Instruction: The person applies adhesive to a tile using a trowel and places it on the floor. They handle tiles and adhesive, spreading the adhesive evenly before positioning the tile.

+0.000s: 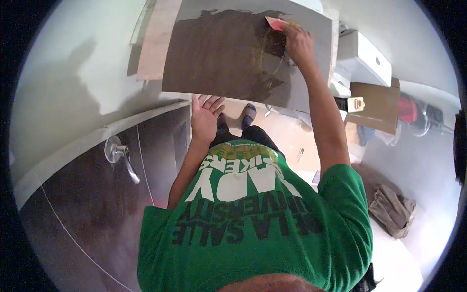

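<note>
A flat board point(311, 63) with a grey surface lies in front of me, largely coated in dark brown, wet-looking material point(219, 53) with ragged edges. At its far right part my right hand point(299, 46) is closed on a pink-red flat spreader point(275, 23), whose pointed corner shows past my fingers. Its other side is hidden by the hand, so its full shape is unclear. Just below the board's near edge, my left hand point(204, 119) is turned palm up with its fingers stretched out. The fingertips are at that edge; whether they touch it I cannot tell.
A dark door point(97, 194) with a metal lever handle point(121, 153) stands at the left. A pale wooden strip point(158, 41) borders the board. On the right are a white box-shaped fixture point(365, 57), cardboard point(374, 107), a small yellow-white container point(356, 104) and crumpled brown cloth point(393, 209).
</note>
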A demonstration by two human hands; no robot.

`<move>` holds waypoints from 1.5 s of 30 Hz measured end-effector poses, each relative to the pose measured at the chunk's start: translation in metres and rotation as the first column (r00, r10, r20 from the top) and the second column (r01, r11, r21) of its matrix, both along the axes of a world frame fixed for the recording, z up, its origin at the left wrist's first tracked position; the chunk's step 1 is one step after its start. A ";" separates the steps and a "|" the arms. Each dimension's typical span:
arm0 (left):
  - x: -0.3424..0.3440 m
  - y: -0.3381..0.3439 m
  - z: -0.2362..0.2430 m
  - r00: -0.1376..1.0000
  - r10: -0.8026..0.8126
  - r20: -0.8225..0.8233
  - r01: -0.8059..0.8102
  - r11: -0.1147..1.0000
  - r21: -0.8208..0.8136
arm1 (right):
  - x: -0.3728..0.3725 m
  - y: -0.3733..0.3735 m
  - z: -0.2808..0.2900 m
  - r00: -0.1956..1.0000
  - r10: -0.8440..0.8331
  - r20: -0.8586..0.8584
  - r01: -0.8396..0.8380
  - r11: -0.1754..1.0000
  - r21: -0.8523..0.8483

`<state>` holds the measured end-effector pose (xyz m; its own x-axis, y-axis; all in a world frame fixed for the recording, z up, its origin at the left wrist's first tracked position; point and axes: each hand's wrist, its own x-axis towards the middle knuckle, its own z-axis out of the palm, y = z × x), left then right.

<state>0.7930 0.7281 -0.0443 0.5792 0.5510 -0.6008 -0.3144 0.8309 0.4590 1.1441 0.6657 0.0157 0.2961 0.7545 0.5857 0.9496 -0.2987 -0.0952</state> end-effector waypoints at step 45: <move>0.044 -0.074 0.001 0.976 0.218 -0.027 -0.216 0.974 0.059 | 0.055 -0.043 -0.008 0.995 0.040 -0.087 -0.044 0.998 -0.043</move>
